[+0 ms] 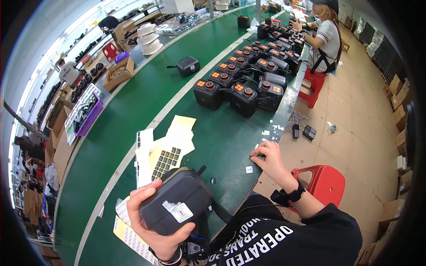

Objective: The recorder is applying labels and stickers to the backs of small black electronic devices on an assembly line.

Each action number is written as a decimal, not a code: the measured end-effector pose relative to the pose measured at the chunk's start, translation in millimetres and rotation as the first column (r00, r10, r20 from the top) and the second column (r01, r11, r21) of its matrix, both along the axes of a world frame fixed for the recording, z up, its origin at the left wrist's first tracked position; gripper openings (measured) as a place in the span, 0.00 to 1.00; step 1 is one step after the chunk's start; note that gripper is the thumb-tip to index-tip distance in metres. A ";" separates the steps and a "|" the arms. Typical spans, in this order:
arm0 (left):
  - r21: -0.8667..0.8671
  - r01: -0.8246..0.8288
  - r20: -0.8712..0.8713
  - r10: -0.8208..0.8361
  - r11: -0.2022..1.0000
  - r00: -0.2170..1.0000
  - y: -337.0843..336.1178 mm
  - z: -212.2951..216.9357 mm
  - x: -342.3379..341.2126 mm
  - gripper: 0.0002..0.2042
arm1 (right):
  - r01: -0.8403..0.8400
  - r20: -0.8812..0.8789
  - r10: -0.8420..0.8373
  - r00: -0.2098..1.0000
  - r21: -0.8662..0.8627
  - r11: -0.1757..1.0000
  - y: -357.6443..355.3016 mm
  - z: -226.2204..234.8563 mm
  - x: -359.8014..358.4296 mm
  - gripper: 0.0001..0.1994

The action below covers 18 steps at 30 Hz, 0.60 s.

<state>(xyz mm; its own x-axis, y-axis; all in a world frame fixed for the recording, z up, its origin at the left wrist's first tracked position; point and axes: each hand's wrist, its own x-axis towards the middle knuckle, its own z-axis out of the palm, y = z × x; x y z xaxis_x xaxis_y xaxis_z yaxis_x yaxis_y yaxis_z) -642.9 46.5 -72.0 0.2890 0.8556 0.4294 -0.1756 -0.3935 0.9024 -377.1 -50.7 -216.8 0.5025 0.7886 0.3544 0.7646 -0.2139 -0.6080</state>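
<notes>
The left hand (153, 221) is clamped around a dark grey box (177, 205) with a white label on its face, thumb on one side and fingers on the other, holding it up just above the near edge of the green table (133, 111). The right hand (268, 160) rests on the table's right edge, fingertips pressed together on a small white sticker; whether it is pinched or only touched, I cannot tell. One more small white sticker (249, 169) lies just beside that hand, and several lie scattered a little farther up the edge. Between the hands and the far goods lie yellow sheets (175, 142), one carrying rows of small black squares, and a white strip beside them. Beyond stand black boxes with orange buttons (244, 95) in two rows running away along the table, more than ten, too crowded to count exactly. One lone black box (188, 65) sits apart to the left. One red stool (324, 181) stands by the person's right arm, and a second person (326, 33) sits on another red stool at the far end.
</notes>
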 end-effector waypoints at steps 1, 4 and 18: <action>0.009 0.002 0.000 -0.002 1.000 1.000 -0.3 0.0 0.3 0.39 | 0.020 -0.026 -0.020 0.999 0.020 1.000 0.9 -0.1 -1.5 0.05; 0.042 0.007 -0.003 -0.007 0.999 1.000 -0.3 0.1 -2.0 0.39 | -0.010 -0.178 0.002 0.984 -0.042 0.999 4.2 0.9 0.9 0.07; 0.099 0.022 0.009 -0.023 0.995 1.000 -4.5 1.0 -3.4 0.39 | -0.245 0.070 0.240 0.968 0.460 0.854 10.2 78.0 -21.9 0.13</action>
<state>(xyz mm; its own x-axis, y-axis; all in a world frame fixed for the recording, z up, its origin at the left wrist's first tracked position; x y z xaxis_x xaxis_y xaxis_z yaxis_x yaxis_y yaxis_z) -646.2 42.0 -71.0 0.3028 0.8024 0.5142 -0.1940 -0.4764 0.8576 -399.1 -40.5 -138.9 0.3114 0.6298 0.7116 0.7619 0.2820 -0.5831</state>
